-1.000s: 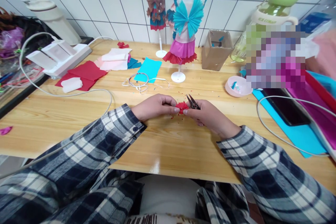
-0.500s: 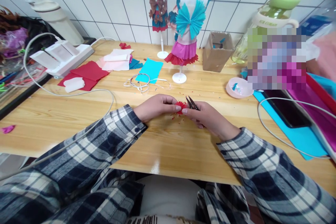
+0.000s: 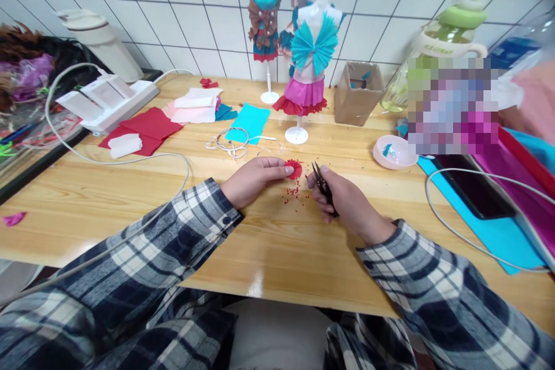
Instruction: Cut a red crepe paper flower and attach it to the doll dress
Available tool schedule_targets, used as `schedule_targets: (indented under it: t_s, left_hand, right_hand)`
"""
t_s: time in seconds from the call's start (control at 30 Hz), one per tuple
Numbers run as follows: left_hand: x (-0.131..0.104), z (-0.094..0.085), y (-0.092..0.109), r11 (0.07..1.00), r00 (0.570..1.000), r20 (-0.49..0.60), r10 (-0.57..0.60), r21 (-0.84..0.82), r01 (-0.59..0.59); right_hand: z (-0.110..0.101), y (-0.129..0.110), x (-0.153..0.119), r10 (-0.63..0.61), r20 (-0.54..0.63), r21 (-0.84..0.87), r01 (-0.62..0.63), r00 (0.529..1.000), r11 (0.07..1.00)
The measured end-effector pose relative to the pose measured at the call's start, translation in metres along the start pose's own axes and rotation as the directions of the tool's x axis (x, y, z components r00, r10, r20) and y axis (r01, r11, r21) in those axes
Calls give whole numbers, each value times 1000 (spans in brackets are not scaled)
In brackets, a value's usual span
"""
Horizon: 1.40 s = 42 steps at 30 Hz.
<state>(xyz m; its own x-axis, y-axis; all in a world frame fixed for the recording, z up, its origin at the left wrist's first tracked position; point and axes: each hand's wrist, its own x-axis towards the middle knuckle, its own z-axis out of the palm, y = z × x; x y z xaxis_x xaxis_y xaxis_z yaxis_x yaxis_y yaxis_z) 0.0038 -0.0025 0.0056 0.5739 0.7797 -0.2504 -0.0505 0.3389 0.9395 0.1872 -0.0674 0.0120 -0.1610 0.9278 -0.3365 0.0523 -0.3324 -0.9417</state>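
Between the thumb and fingers of my left hand (image 3: 258, 178) is a small round red paper flower (image 3: 295, 169) with a pleated, fringed edge. My right hand (image 3: 347, 199) is wrapped around small dark scissors (image 3: 322, 182), their narrow points directed away from me and apart from the flower. Tiny red paper scraps (image 3: 293, 191) lie scattered on the table between and below my hands. Beyond them stands a small mannequin (image 3: 315, 40) in a turquoise pleated top and a pink and red skirt.
Behind the left hand lie a turquoise sheet (image 3: 249, 121), coiled wire (image 3: 232, 143) and red paper (image 3: 151, 127). A pink bowl (image 3: 395, 152), cardboard box (image 3: 358, 95) and black phone (image 3: 474, 188) are on the right. A white cable (image 3: 173, 156) crosses the left side.
My right hand has let go of the flower and drawn back to the right with the scissors. The flower now stays in my left hand alone, showing its round face.
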Motion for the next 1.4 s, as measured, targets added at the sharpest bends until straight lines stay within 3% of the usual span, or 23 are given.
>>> schedule_targets:
  t_s: [0.13,0.33,1.13,1.3,1.4]
  left_hand:
    - [1,1,2,995,999,-33,7,-98,-10]
    - [1,-1,2,996,1000,14,-15,-85,17]
    - [2,-3,-3,998,1000,14,-26,-55,26]
    - [3,-7,1,998,999,48,-20,-66,23]
    - [3,-11,4,997,995,88,-48,-50,53]
  right_hand:
    - [9,3,-3,19,51,-91,-14,999,996]
    - [12,6,-4,5,108,-152,12,994,988]
    - [12,9,-1,-89,89,-299,112,992,948]
    - [9,4,-3,24,126,-184,0,992,983]
    - [8,2,-4,61,148,-201,-30,987,979]
